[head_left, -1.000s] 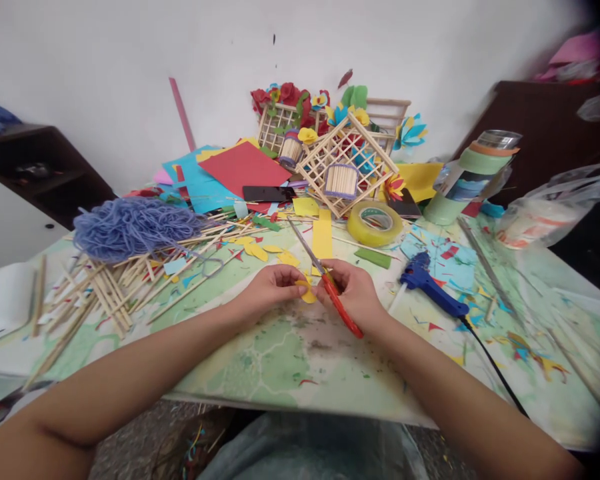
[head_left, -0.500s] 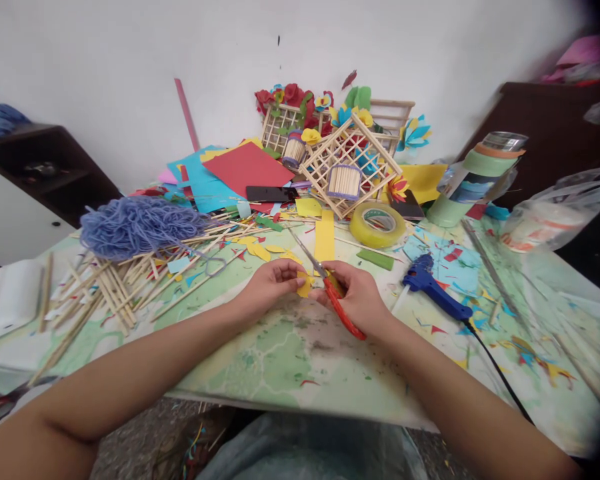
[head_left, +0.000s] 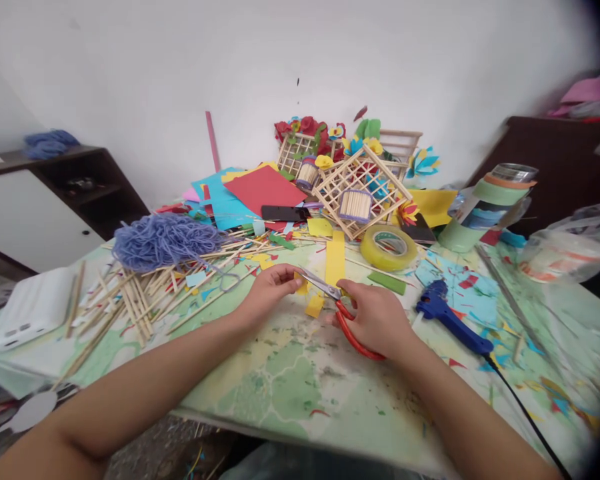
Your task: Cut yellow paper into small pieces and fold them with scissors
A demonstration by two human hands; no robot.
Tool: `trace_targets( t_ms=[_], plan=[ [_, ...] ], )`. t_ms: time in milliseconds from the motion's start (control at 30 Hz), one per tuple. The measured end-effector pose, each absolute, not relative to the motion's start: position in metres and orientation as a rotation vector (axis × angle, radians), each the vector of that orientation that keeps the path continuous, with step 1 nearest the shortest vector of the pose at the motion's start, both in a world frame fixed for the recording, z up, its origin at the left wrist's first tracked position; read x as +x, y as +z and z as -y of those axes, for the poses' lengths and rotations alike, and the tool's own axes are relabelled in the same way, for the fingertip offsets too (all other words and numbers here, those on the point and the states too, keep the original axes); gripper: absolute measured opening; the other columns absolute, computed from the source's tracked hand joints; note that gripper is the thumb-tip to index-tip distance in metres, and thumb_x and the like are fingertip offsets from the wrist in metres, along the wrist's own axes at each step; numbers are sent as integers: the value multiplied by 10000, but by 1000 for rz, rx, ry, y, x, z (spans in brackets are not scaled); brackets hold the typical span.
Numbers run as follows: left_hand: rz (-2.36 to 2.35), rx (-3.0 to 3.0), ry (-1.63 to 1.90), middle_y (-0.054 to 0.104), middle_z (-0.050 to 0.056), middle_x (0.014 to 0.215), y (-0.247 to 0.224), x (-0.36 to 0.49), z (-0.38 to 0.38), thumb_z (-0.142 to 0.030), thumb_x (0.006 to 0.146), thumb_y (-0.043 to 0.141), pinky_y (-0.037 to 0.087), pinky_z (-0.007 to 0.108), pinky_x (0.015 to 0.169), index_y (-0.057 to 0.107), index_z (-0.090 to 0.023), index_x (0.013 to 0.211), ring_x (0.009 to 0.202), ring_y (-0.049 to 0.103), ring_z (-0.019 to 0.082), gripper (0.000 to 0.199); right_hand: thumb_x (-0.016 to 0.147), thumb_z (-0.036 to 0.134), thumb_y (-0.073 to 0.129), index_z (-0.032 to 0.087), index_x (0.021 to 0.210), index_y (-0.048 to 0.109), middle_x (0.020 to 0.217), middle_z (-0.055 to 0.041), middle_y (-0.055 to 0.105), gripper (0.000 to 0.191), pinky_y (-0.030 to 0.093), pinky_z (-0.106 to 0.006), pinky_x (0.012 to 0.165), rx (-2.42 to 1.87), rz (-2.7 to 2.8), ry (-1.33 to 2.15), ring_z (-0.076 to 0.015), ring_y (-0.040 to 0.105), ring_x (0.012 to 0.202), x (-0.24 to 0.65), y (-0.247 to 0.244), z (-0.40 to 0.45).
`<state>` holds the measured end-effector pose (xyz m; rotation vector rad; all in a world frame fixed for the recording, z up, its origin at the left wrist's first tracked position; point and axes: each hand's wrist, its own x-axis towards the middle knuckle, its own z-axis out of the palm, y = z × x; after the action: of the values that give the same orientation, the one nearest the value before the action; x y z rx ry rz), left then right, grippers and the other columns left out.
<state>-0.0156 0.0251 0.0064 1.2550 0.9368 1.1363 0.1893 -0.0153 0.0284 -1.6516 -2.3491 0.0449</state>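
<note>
My right hand (head_left: 375, 320) grips red-handled scissors (head_left: 353, 333), their steel blades (head_left: 320, 283) pointing left across the table. My left hand (head_left: 273, 291) pinches a small yellow paper piece (head_left: 302, 286) at its fingertips, right under the blades. A second yellow piece (head_left: 314, 306) shows just below, and I cannot tell whether it is separate or part of the same paper. A long yellow paper strip (head_left: 335, 259) lies beyond the blades on the map-printed table top (head_left: 290, 393).
Around my hands lie a blue glue gun (head_left: 447, 320) with a black cord, a yellow tape roll (head_left: 387, 247), blue yarn (head_left: 163, 241) and a pile of wooden sticks (head_left: 130, 300). Beyond stand a wooden lattice frame (head_left: 363, 190) and red card (head_left: 265, 190).
The whole scene has shifted right and down in view. The scissors have swung flatter, handles further right, and the hands stand further apart. The yellow paper now shows as two patches.
</note>
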Motion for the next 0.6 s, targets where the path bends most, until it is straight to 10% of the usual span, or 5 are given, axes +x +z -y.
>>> trace_targets(
  t_ms=[600],
  plan=[
    [-930, 1170, 1195, 614, 4, 801, 8, -16, -27, -222, 652, 721, 456, 228, 690, 571, -170, 949, 768, 582, 120, 337, 772, 537, 508, 200, 1069, 593, 865, -76, 689, 457, 383, -284, 628, -1579, 2354, 81, -227, 626, 768, 188, 27, 19]
  ],
)
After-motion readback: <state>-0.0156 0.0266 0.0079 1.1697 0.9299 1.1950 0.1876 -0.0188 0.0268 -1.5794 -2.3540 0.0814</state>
